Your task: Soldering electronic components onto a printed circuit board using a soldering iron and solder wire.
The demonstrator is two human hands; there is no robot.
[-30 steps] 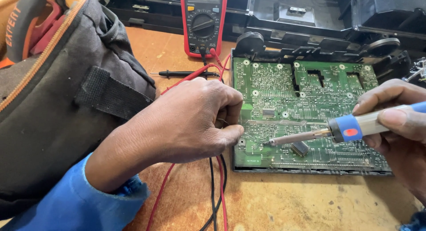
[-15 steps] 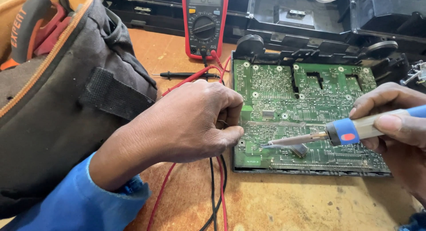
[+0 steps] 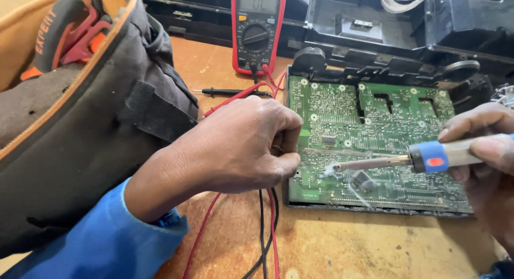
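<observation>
One soldering iron (image 3: 375,162) in right hand (image 3: 484,166).

Green circuit board (image 3: 375,134), solder side up, lay flat on black plastic frame atop wooden bench, dotted with silver joints and two rectangular cut-outs near far edge. Soldering iron (image 3: 407,160), blue collar with red spot and pale grip, lay nearly level across board, metal tip pressed to joint by near-left corner amid faint wisp of smoke. Thin solder wire (image 3: 316,151) stretched from left toward tip, just over board.
</observation>
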